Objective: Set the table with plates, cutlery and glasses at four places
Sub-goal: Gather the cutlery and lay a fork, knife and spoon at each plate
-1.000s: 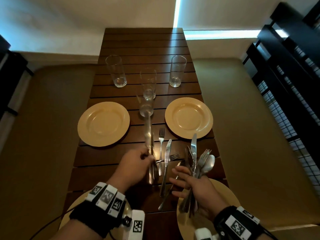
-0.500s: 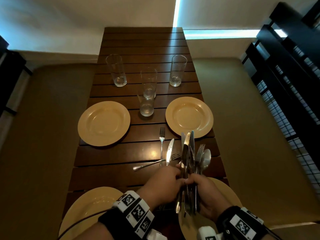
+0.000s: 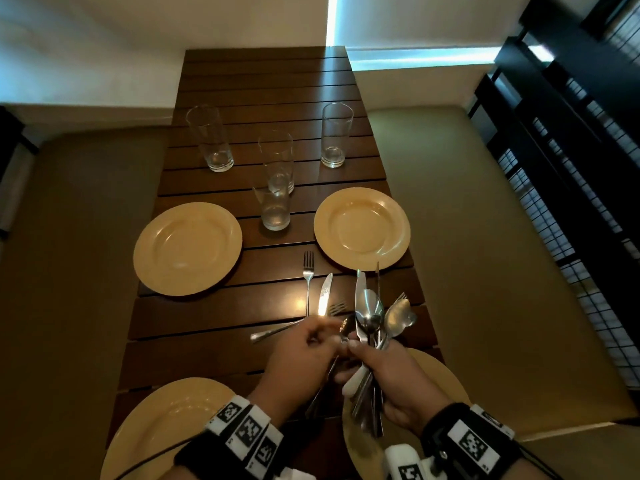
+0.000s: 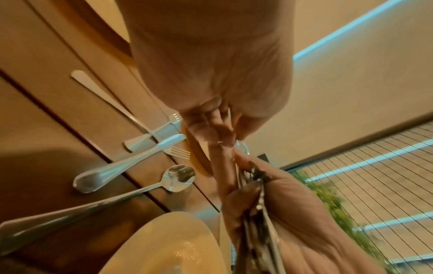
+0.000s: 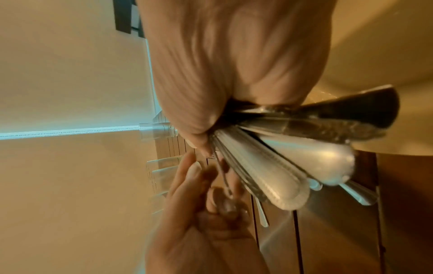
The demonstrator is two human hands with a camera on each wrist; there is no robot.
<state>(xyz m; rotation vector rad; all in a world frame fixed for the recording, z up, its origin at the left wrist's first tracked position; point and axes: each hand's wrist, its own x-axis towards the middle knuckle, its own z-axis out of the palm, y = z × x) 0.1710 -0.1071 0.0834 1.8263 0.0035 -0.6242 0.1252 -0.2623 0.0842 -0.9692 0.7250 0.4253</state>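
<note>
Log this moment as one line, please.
stage: gathering cutlery | right hand: grips cutlery bundle | left hand: pinching a piece at the bundle | on table: fork, knife

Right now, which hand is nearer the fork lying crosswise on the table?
Left. The left hand hovers just beside the crosswise fork; the right hand, gripping the cutlery bundle, sits farther right.

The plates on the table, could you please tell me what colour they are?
The plates are a plain yellow-tan with no pattern, clearest in the head view.
</note>
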